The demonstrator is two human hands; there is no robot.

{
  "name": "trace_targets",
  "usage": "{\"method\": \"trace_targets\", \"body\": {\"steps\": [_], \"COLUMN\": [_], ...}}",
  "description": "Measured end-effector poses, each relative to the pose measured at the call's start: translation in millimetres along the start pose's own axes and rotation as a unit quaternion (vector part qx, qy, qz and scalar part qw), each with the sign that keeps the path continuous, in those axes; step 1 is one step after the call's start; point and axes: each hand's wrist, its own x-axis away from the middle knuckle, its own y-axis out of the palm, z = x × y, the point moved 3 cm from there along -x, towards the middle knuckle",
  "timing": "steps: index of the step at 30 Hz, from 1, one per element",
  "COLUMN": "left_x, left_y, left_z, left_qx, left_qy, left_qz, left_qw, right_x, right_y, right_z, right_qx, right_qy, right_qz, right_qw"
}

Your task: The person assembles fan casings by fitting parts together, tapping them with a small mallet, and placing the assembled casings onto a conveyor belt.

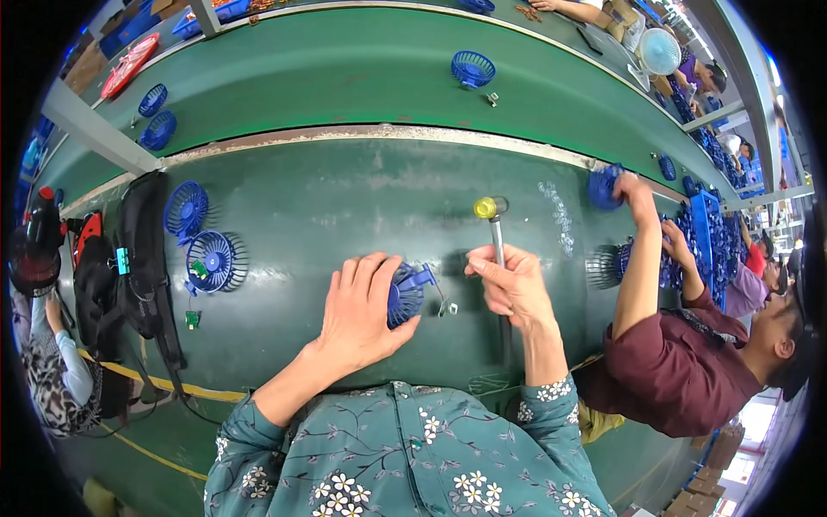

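My left hand (362, 310) is wrapped over a small blue fan housing (407, 297), pressing it against the green work surface (301, 185). A short bracket sticks out from the housing on its right, and a thin wire leads down to a small white-and-metal part (448, 308). In my right hand (512, 284) is a hammer (497, 234), held by its handle with the yellow-faced head upward. The hammer is to the right of the housing and apart from it. My palm hides much of the housing.
Two blue fan housings (211, 260), one with a green circuit board, stand at the left beside a black bag (145, 250). Small clear pieces (558, 220) lie at the right. A co-worker (680, 370) handles another blue housing there. Beyond runs a green conveyor belt (345, 73) carrying several housings.
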Motion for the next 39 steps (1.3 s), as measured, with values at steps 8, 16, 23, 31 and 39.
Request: {"method": "trace_targets", "body": {"steps": [8,16,23,31,39], "left_x": [6.2,5.6,3.7,7.6,-18.6], "left_y": [-15.0,-12.6,-10.5,-9.9,-21.8], "left_z": [8.0,16.3,15.1,6.0,-16.2], "left_qx": [0.168,0.185,0.198,0.199,0.285], "left_qy": [0.053,0.078,0.057,0.01,-0.134], "left_qz": [0.005,-0.01,-0.021,-0.014,-0.191], "left_qw": [0.984,0.98,0.978,0.98,0.93], "right_x": [-1.6,1.1,7.5,16.5,19.0], "right_y": [18.7,25.5,28.8,36.7,43.4], "right_z": [28.8,45.1,42.1,31.9,16.0], "right_qx": [-0.185,-0.198,-0.181,-0.073,0.036], "right_qy": [0.074,0.088,0.087,0.026,-0.092], "right_qz": [-0.164,-0.181,-0.157,-0.109,0.054], "right_qw": [0.966,0.959,0.967,0.991,0.994]}}
